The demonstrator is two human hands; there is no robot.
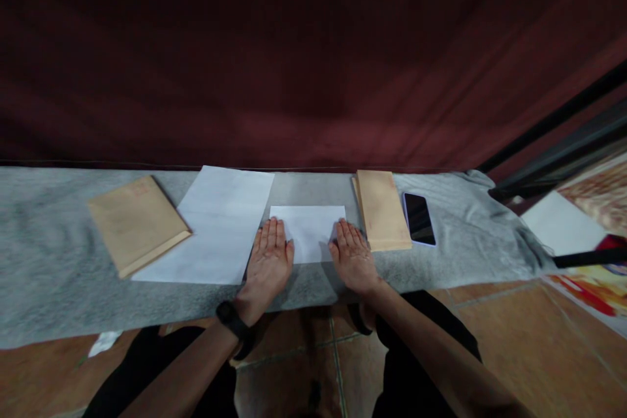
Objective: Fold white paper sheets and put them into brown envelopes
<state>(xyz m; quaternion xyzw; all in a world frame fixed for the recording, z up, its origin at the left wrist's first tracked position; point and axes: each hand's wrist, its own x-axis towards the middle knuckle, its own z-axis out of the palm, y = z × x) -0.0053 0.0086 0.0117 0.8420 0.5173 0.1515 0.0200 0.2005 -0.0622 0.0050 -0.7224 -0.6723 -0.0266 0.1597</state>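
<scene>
A small white sheet of paper (311, 232) lies flat on the grey cloth in front of me, its long side running left to right. My left hand (269, 255) rests palm down at its left edge, fingers stretched out and pointing away from me. At the right edge, my right hand (353, 253) lies flat the same way, holding nothing. Left of my left hand are large white sheets (225, 215), partly covered by a brown envelope (140, 222). Just beyond my right hand sit brown envelopes (385, 209), stacked slightly askew.
A phone (420, 219) with a dark screen lies right of the envelopes. Grey cloth (470, 228) covers the narrow surface, with a dark red backdrop (313, 78) behind it. Dark metal bars (553, 117) stand at the right. A white scrap (104, 343) lies on the tiled floor.
</scene>
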